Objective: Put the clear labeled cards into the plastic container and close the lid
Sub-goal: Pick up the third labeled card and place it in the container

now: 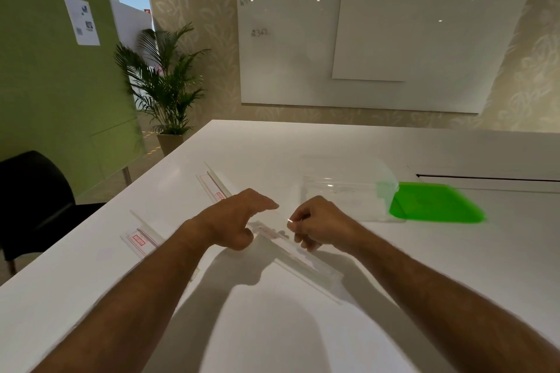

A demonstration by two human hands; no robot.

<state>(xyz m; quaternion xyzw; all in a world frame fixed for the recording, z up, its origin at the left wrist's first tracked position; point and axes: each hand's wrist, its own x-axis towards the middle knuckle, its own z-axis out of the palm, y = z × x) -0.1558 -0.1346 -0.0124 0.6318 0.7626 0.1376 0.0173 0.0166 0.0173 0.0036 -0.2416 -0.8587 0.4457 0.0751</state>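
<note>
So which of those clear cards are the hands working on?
The clear card nearest the person, between both hands; the other two cards, far-left and farther back, lie untouched.

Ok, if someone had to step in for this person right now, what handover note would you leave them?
Left hand: over the table, fingers spread, above the near end of a clear card; holding nothing that I can make out.
Right hand: fingers pinched on the edge of the clear card lying between the hands.
Other clear cards: one with a red label at the near left, another further back; both flat on the table.
Plastic container: open, beyond the right hand; looks empty, though its clear walls make that uncertain. Green lid lies beside it on the right.
Done: nothing stowed.
Left: load all cards, close the lid.
</note>
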